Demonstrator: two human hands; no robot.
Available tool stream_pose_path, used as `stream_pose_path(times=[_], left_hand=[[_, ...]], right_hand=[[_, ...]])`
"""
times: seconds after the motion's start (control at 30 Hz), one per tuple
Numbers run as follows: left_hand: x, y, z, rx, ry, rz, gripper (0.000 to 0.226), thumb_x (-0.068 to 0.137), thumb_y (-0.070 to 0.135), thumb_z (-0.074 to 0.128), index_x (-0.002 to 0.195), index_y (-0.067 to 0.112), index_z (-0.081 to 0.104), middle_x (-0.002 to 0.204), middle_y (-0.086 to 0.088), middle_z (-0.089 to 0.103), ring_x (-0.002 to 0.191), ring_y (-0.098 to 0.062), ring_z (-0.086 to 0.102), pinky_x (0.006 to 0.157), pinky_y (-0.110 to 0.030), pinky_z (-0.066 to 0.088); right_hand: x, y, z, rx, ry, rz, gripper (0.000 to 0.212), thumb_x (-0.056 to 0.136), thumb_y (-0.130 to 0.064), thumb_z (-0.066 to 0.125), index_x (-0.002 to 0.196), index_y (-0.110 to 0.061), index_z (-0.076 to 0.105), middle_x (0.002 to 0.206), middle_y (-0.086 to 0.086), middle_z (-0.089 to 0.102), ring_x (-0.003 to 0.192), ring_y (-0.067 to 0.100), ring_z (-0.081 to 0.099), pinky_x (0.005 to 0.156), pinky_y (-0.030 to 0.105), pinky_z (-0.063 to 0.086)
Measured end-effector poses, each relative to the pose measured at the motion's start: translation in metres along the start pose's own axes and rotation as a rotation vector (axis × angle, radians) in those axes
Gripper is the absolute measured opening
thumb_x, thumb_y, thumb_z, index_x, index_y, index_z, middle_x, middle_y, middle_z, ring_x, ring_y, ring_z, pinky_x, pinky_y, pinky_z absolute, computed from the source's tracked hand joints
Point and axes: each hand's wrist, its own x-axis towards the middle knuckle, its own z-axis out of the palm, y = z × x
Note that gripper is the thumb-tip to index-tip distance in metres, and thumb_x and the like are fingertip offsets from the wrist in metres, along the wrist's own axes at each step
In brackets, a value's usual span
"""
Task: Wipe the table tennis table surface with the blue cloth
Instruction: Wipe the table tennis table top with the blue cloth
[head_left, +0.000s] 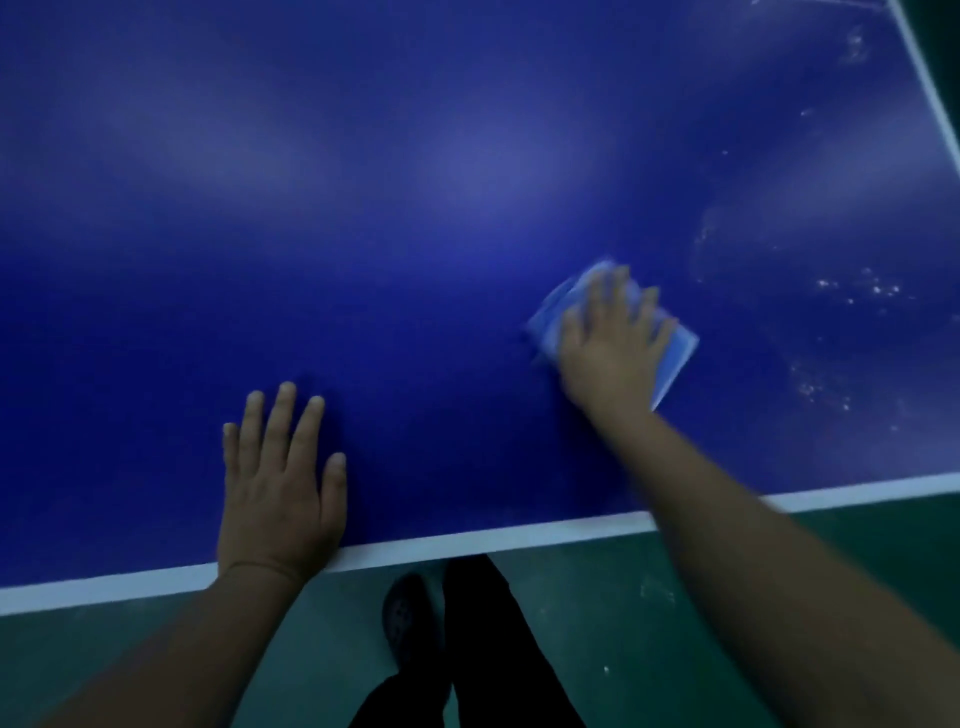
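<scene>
My right hand (610, 345) presses flat, fingers spread, on the folded light-blue cloth (675, 353) on the dark blue counter (415, 208). My left hand (280, 483) rests open, palm down, near the white edge, well left of the cloth.

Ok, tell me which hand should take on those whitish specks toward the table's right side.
Right. The right hand already presses the blue cloth flat, and the whitish specks lie just beyond it. The left hand rests bare by the near white edge line, farther away.
</scene>
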Motion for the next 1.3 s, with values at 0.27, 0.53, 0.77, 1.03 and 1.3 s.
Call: stream_pose_path(times=[0.27, 0.53, 0.77, 1.03, 1.3], left_hand=[[0.001, -0.004, 0.002, -0.014, -0.035, 0.023, 0.064, 0.096, 0.045, 0.029, 0.148, 0.012, 0.043, 0.160, -0.014, 0.030, 0.152, -0.033, 0.012, 0.124, -0.043, -0.005], [0.000, -0.007, 0.001, -0.032, -0.039, 0.029, 0.064, 0.096, 0.046, 0.028, 0.149, 0.014, 0.043, 0.162, -0.012, 0.028, 0.152, -0.031, 0.011, 0.124, -0.048, -0.001], [-0.001, -0.005, 0.003, -0.035, -0.039, 0.029, 0.064, 0.096, 0.044, 0.026, 0.149, 0.012, 0.041, 0.162, -0.014, 0.027, 0.152, -0.034, 0.011, 0.123, -0.048, -0.002], [-0.003, -0.005, 0.001, -0.011, -0.042, 0.042, 0.065, 0.096, 0.043, 0.024, 0.151, 0.012, 0.038, 0.162, -0.014, 0.025, 0.152, -0.033, 0.008, 0.123, -0.047, -0.002], [-0.005, -0.005, 0.003, 0.071, -0.056, 0.033, 0.069, 0.097, 0.049, 0.016, 0.154, 0.012, 0.033, 0.163, -0.014, 0.022, 0.152, -0.034, 0.009, 0.122, -0.050, 0.002]], right_hand=[[-0.095, 0.073, -0.010, -0.138, -0.154, -0.309, 0.064, 0.099, -0.056, 0.015, 0.157, -0.031, 0.011, 0.165, -0.007, 0.007, 0.152, 0.032, 0.006, 0.119, 0.058, 0.013], [-0.090, -0.023, 0.003, 0.040, -0.035, 0.221, 0.061, 0.102, -0.048, 0.017, 0.159, -0.025, 0.013, 0.167, -0.002, 0.006, 0.151, 0.039, 0.006, 0.119, 0.060, 0.005], [-0.152, 0.055, -0.004, -0.151, -0.255, -0.283, 0.064, 0.098, -0.060, 0.007, 0.156, -0.035, 0.001, 0.163, -0.011, -0.008, 0.153, 0.028, -0.006, 0.122, 0.053, 0.001], [-0.085, 0.070, -0.020, 0.002, -0.088, 0.498, 0.062, 0.105, -0.046, 0.016, 0.159, -0.020, 0.004, 0.167, 0.003, 0.000, 0.152, 0.037, -0.001, 0.120, 0.059, 0.001], [-0.100, 0.099, -0.023, -0.141, -0.233, -0.160, 0.071, 0.093, -0.061, -0.002, 0.158, -0.031, -0.004, 0.165, -0.009, -0.009, 0.153, 0.023, -0.010, 0.122, 0.049, -0.004]])
